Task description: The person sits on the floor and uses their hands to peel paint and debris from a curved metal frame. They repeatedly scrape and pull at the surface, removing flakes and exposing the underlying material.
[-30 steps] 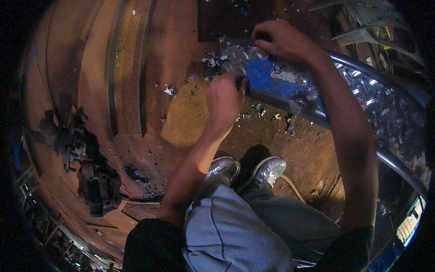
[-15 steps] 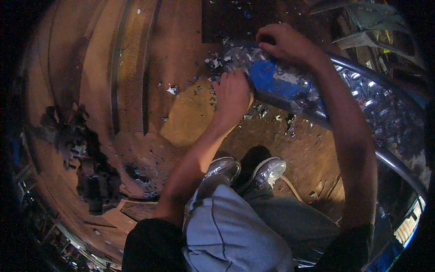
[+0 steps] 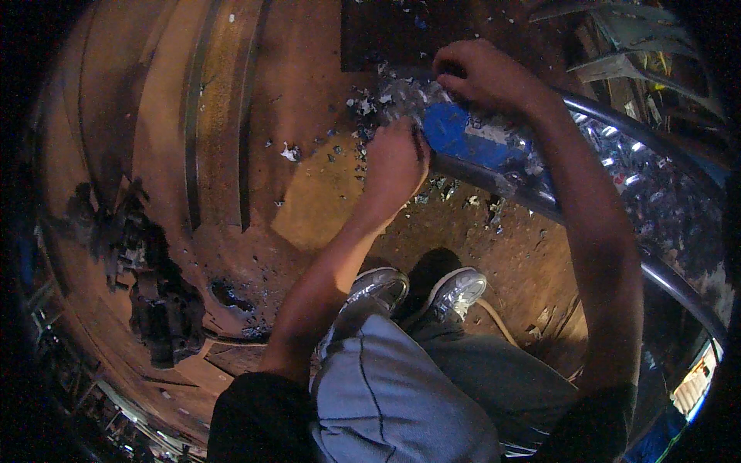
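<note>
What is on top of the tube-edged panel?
On the panel, a blue patch and a pale patch show, plus shiny spots toward its right, too blurred to identify. The right hand and forearm hide part of it; whatever is behind them cannot be seen.

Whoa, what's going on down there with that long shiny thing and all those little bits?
A person has both bare hands at one end of a long, shiny piece with a blue patch on it. The left hand is curled beside its near edge; the right hand is bent over the far side. Whether either is holding something is too dark to tell. Little pale flakes lie scattered around, and brown floor shows by the person's shoes.
</note>
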{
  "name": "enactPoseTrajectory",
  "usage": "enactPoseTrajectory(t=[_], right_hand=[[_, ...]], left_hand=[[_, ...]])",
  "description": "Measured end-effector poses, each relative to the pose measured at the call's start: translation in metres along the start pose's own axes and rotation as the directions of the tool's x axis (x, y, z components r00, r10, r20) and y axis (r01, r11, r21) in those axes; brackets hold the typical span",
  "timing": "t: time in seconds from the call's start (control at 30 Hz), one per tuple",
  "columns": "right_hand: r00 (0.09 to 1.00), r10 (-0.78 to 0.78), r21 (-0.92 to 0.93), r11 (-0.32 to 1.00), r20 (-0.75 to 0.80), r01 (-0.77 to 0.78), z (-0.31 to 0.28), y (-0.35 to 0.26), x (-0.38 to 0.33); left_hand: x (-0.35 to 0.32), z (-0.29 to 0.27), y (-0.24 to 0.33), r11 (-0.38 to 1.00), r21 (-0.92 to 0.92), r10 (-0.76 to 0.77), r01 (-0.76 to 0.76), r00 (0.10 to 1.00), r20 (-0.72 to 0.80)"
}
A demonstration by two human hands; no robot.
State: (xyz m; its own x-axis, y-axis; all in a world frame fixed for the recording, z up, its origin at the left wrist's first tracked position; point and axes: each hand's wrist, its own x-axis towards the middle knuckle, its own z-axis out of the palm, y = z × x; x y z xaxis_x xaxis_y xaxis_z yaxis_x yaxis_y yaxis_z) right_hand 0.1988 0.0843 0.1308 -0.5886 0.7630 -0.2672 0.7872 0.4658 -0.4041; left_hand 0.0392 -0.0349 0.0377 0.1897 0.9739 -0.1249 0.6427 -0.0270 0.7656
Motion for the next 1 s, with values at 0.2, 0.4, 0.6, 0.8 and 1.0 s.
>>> enactPoseTrajectory(t=[0.2, 0.4, 0.6, 0.8, 1.0], right_hand=[[1.000, -0.015, -0.014, 1.000, -0.022, 0.014, 0.001, 0.001, 0.001], [1.000, -0.005, -0.016, 1.000, 0.002, 0.005, 0.001, 0.001, 0.000], [0.999, -0.024, -0.017, 1.000, -0.034, 0.023, 0.003, 0.001, -0.002], [1.000, 0.003, -0.006, 1.000, -0.027, -0.003, 0.002, -0.002, -0.002], [1.000, 0.031, -0.012, 0.999, 0.002, -0.031, 0.001, -0.003, 0.001]], left_hand=[[-0.012, -0.009, -0.010, 0.962, -0.255, 0.032, -0.095, 0.970, -0.241], [-0.012, -0.017, 0.009, 0.997, -0.050, 0.038, -0.052, 0.970, -0.241], [-0.006, -0.019, 0.014, 1.000, 0.023, -0.004, 0.007, 0.994, -0.111], [-0.003, -0.011, 0.019, 0.986, 0.138, -0.096, 0.089, 0.994, 0.045], [-0.005, -0.006, 0.023, 0.992, 0.087, -0.088, 0.089, 0.996, -0.019]])
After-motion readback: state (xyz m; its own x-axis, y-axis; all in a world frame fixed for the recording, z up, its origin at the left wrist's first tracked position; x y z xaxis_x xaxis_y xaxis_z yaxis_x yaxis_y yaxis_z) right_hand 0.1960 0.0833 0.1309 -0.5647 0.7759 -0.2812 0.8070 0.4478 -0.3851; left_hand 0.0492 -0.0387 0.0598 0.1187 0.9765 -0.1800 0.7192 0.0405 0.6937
